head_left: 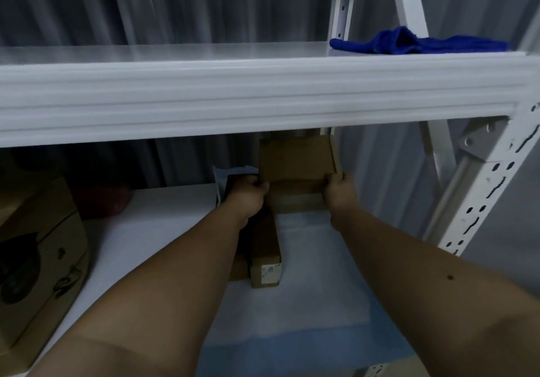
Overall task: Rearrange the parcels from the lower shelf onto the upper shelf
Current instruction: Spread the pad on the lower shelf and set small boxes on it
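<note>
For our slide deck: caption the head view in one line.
Both hands, left hand and right hand, grip a cardboard parcel on the lower shelf, below the upper shelf.

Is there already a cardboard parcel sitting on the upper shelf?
No, the upper shelf carries only a blue cloth; both hands hold the cardboard box below it.

You're holding a matt brown cardboard box (298, 169), plain, w/ a smooth tape strip. The upper shelf (263, 96) is white painted metal, semi-gloss, ribbed along its front. The blue cloth (418, 42) looks fuzzy, like terry. The long carton (264, 252) is matt cardboard w/ a paper label.
</note>
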